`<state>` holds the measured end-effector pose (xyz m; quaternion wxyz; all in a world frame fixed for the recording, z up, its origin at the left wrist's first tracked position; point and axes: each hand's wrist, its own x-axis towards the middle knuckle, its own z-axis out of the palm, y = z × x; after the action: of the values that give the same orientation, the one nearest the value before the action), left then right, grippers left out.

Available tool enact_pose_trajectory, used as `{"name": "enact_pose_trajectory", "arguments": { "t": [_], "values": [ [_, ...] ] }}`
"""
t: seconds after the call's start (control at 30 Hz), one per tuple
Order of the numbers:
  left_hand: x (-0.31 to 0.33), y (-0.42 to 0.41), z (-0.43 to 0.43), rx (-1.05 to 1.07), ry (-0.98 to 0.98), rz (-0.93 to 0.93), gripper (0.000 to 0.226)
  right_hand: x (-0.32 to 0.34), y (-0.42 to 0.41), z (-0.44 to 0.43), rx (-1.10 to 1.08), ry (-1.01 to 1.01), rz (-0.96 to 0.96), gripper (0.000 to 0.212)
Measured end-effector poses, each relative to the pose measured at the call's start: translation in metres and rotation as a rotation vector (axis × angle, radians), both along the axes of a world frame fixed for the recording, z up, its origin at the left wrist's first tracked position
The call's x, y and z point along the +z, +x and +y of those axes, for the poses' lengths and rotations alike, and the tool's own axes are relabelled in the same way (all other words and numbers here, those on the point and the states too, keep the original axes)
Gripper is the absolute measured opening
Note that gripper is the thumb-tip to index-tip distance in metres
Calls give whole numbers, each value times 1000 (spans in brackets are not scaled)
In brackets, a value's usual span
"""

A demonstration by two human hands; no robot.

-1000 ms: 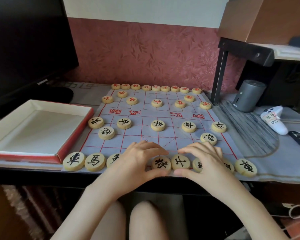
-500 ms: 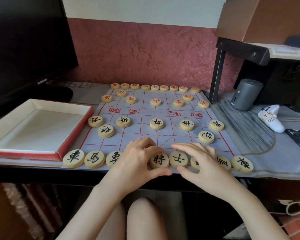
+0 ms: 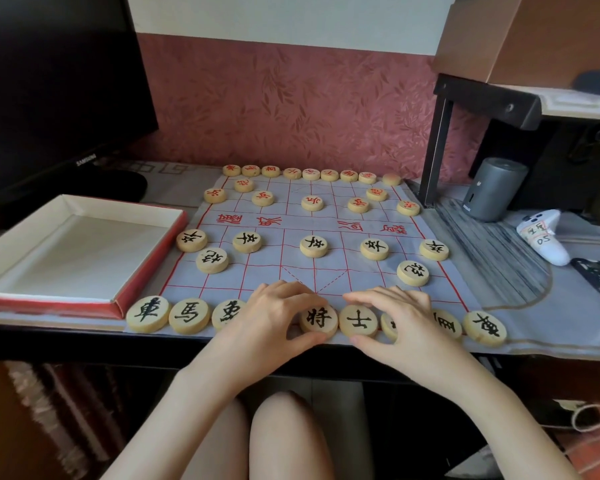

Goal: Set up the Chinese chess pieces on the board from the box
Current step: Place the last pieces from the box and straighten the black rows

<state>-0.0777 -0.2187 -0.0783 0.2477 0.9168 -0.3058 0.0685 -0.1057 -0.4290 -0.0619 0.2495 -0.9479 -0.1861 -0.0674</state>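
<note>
The cloth board (image 3: 326, 271) with red lines lies on the desk. Red-lettered pieces (image 3: 311, 203) fill its far side and black-lettered pieces (image 3: 313, 246) its near side. Along the near edge runs the black back row. My left hand (image 3: 274, 317) pinches the general piece (image 3: 319, 320) between thumb and fingers and hides the piece to its left. My right hand (image 3: 399, 323) holds the advisor piece (image 3: 358, 321) the same way, covering most of the piece beside it. The red-edged box (image 3: 84, 254) at the left shows nothing inside.
A dark monitor (image 3: 49, 98) stands at the back left behind the box. A grey cylinder (image 3: 492, 188) and a white controller (image 3: 544, 237) lie at the right under a black shelf frame (image 3: 437, 143). The desk's front edge is right below the back row.
Both hands have stayed on the near row. The general piece has turned so its character reads upright, and the view has shifted slightly.
</note>
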Motion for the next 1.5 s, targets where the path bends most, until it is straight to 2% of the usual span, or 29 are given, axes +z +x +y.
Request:
{"name": "enact_pose_trajectory", "arguments": {
  "t": [0.4, 0.73, 0.93, 1.1, 1.23, 1.37, 1.5],
  "values": [
    [-1, -1, 1, 12, -22, -4, 55, -6, -1, 0, 25, -12, -53, 37],
    [-1, -2, 1, 13, -34, -23, 52, -5, -2, 0, 28, -6, -41, 41],
    [-1, 2, 2, 15, -42, -19, 66, -4, -5, -6, 38, 18, -97, 44],
    [9, 0, -22, -44, -35, -34, 54, 5, -12, -39, -70, 51, -123, 40],
    [13, -1, -54, -120, -49, -19, 40, 3, -16, -68, -208, -26, -93, 54],
    [16, 2, -81, -202, 8, -22, 41, 8, -24, -78, -192, -29, -80, 40],
    [17, 3, -91, -222, 20, 2, 37, 6, -24, -84, -182, -39, -71, 38]
  ]
}}
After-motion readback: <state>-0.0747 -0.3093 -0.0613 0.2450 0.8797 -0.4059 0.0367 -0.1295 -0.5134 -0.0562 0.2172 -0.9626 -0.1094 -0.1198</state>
